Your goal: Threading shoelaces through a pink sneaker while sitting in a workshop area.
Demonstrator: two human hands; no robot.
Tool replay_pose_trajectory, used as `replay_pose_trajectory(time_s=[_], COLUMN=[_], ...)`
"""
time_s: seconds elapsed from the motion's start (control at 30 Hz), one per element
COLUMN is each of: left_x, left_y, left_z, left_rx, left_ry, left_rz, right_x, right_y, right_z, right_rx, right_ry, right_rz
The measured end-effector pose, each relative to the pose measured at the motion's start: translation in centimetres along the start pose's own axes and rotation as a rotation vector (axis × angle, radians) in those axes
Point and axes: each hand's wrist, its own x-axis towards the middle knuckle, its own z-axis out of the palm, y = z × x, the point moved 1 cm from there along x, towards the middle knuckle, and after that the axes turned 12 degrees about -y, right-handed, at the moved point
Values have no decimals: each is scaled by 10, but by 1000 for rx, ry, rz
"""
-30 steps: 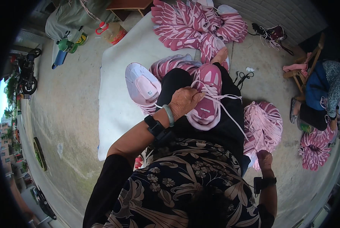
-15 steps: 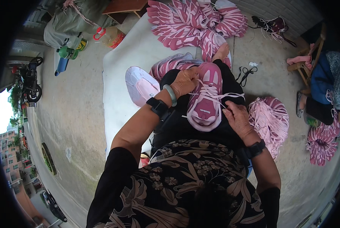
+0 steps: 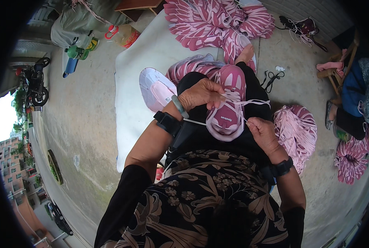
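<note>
My left hand (image 3: 201,94) holds the soft pink cloth shoe (image 3: 227,105) on my lap; my right hand (image 3: 262,131) pinches its thin, floppy white lace (image 3: 250,102) near the end.

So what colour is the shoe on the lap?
Pink with white stripes, and pale pink-white laces. The shoe shows best in the head view, between both hands.

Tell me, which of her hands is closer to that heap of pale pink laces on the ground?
The right. The right hand pinches a lace end just beside the heap of pale pink laces, while the left hand rests on the pink shoe in the lap, on its far side.
</note>
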Motion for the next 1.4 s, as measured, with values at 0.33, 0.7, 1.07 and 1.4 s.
replay_pose_trajectory(time_s=[0.33,0.7,1.07,1.4], left_x=[8,19,4,-4], left_y=[-12,-12,154,223], left_z=[-10,19,86,100], left_rx=[-65,352,548,389], left_ry=[258,409,-141,-93], left_rz=[17,174,552,780], right_x=[-33,-86,-21,-4], right_y=[-6,36,-199,-257], right_z=[-38,-38,-181,-253], right_rx=[-381,590,-694,-653], right_ry=[40,-19,-241,-123], right_rz=[-82,457,-194,-324])
